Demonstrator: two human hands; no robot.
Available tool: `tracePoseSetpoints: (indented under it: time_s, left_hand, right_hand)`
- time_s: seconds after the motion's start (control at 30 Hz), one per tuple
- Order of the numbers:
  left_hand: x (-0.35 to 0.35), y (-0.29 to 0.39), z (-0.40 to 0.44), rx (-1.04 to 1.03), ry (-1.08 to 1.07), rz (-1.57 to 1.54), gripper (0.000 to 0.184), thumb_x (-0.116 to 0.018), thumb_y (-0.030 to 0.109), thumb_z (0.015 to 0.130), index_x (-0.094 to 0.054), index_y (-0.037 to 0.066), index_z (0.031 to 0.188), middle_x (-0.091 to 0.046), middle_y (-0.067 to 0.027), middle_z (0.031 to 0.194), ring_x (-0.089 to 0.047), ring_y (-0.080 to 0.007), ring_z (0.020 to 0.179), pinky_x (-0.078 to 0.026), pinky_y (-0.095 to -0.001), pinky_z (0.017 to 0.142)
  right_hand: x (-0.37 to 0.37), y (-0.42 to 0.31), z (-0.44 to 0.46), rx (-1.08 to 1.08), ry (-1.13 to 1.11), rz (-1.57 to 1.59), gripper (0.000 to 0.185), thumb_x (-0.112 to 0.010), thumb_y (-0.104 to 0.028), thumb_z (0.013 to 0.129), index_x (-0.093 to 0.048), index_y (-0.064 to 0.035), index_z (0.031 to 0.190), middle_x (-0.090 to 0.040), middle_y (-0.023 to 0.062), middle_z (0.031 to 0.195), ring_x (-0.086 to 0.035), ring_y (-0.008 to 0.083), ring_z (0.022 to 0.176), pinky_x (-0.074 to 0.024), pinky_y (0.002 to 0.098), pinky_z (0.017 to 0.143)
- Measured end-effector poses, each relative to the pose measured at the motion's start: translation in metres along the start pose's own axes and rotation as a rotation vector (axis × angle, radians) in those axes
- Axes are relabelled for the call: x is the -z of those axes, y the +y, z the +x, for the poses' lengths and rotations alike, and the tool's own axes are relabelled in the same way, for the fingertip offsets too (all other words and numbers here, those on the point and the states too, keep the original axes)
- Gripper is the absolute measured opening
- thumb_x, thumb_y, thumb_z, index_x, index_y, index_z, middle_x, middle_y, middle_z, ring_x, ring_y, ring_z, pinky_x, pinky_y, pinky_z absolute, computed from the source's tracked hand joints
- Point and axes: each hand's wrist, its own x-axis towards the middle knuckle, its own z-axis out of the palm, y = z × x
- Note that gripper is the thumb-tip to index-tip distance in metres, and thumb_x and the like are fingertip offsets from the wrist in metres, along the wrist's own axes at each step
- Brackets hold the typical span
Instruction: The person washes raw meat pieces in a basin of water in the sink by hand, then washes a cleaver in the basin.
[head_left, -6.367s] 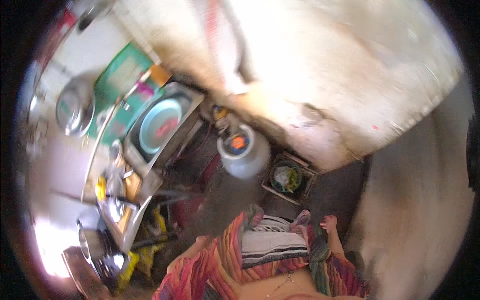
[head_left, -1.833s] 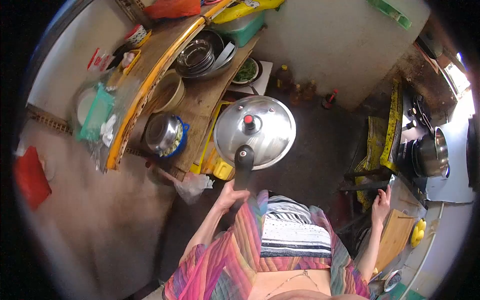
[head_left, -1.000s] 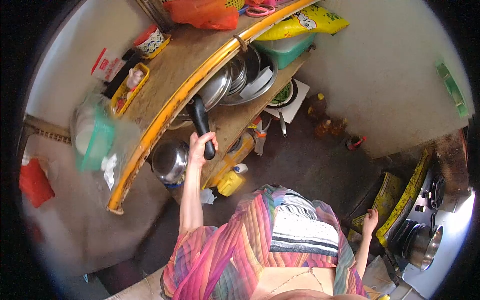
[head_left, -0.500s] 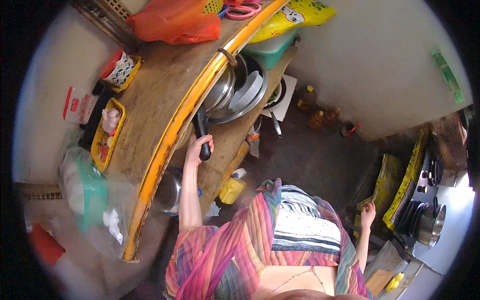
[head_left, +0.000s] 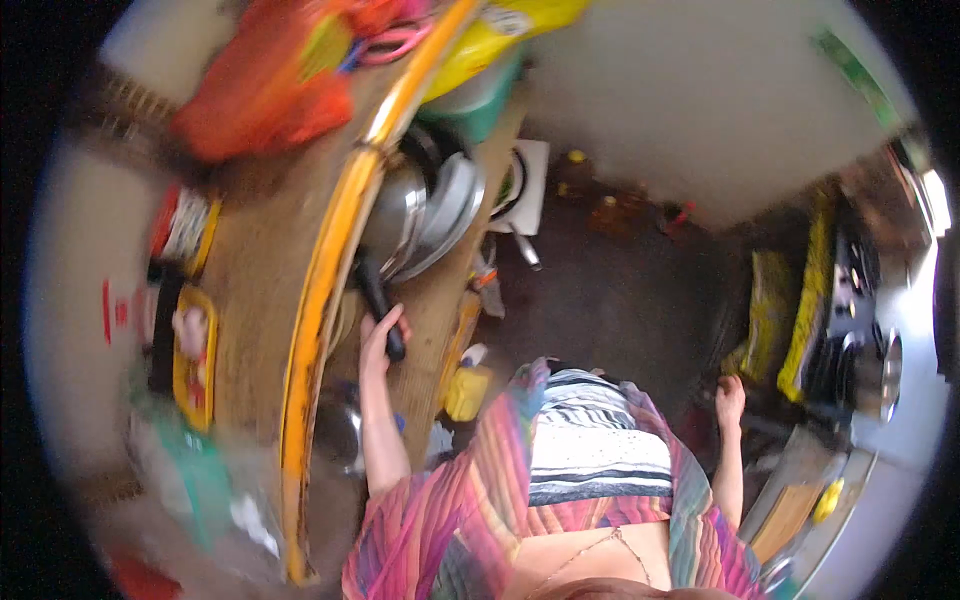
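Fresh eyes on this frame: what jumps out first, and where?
First, the orange-yellow rail edging the upper shelf, left of centre. Next, the red-orange bag on that shelf, upper left. Then the left grip, closed round a black handle just right of the rail, over the lower shelf.

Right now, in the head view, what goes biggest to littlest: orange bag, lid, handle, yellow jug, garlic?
1. Orange bag
2. Lid, partly hidden
3. Handle and yellow jug: can't rank; handle's longer, jug's wider
4. Garlic, blurry
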Motion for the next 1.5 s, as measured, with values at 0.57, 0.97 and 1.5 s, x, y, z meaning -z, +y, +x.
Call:
tracePoseSetpoints:
  time_s: [0.57,0.97,1.5]
  left_hand:
    - [-0.08,-0.051,0.032,-0.753,0.468,0.549,0.032,-0.065,0.017,0.083,-0.054,0.003,0.109,-0.061,-0.012,0.092,-0.06,-0.0211,0.08,-0.051,-0.0302,0.069]
    - [-0.351,-0.131,-0.079,-0.24,-0.587,0.474,0.026,-0.059,0.006,0.084,-0.052,0.0,0.108,-0.061,-0.0179,0.095,-0.063,-0.0254,0.076,-0.054,-0.032,0.067]
    - [-0.678,-0.309,-0.295,-0.346,-1.862,0.975,0.013,-0.061,0.011,0.084,-0.06,0.001,0.092,-0.063,-0.0051,0.076,-0.057,-0.0116,0.065,-0.046,-0.0235,0.058]
  right_hand:
    - [-0.02,0.041,-0.047,-0.2,0.14,0.199,0.017,-0.05,-0.007,0.073,-0.062,-0.0047,0.085,-0.06,0.0151,0.091,-0.059,0.0352,0.089,-0.0475,0.0441,0.076]
    - [0.011,0.184,-0.182,-0.597,0.177,0.386,0.019,-0.05,-0.018,0.08,-0.061,-0.0043,0.085,-0.064,0.0156,0.087,-0.06,0.0341,0.088,-0.0462,0.0456,0.076]
    - [-0.085,0.15,-0.476,-1.521,0.562,0.485,0.016,-0.056,-0.014,0.079,-0.065,-0.0036,0.086,-0.066,0.0141,0.078,-0.065,0.0254,0.07,-0.0496,0.0365,0.064]
